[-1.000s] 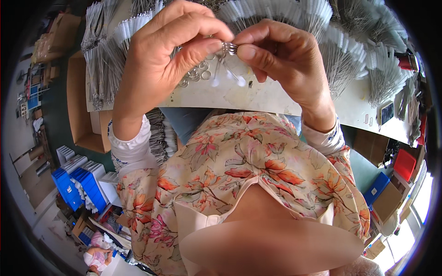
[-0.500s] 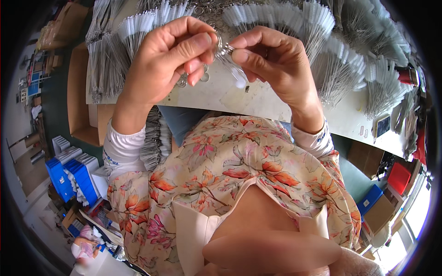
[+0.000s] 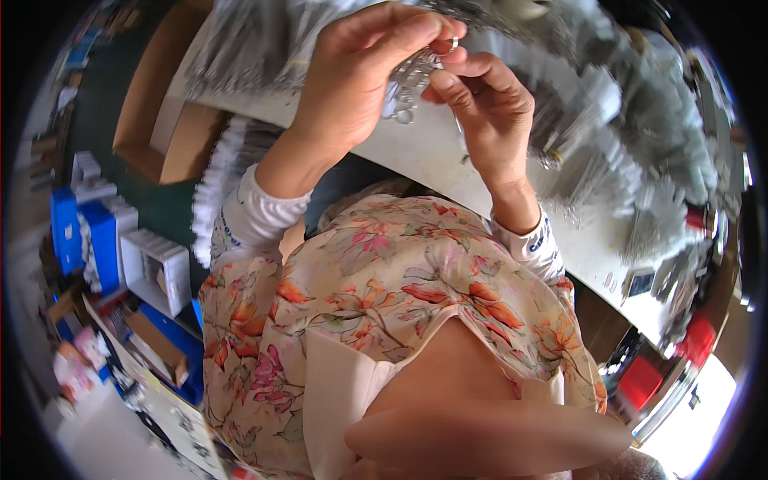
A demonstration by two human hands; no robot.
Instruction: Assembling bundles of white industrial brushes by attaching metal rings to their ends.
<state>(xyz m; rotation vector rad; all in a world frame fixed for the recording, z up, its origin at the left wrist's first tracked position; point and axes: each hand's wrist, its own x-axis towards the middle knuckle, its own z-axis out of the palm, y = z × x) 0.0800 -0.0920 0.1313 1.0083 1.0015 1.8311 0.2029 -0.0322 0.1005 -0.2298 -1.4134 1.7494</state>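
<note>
Both my hands are raised close together over the table's near edge. My left hand (image 3: 372,68) is closed, its thumb and fingers pinching a small shiny metal ring (image 3: 454,42). Just below and to the right, my right hand (image 3: 484,100) pinches what looks like the wire end of a thin brush, mostly hidden by the fingers and blurred. Beneath the hands, loose metal rings (image 3: 404,117) lie on the pale table (image 3: 432,156).
Bundles of thin wire brushes with whitish bristles (image 3: 572,104) cover the table's far side and right end. A phone-like device (image 3: 640,282) lies at the right. An open cardboard box (image 3: 188,144) stands left of the table, with blue bins (image 3: 100,256) further left. Another person sits at lower left.
The view has swung, so the table now slants down to the right. My hands appear higher and further right, still close together; the ring remains in my left fingertips.
</note>
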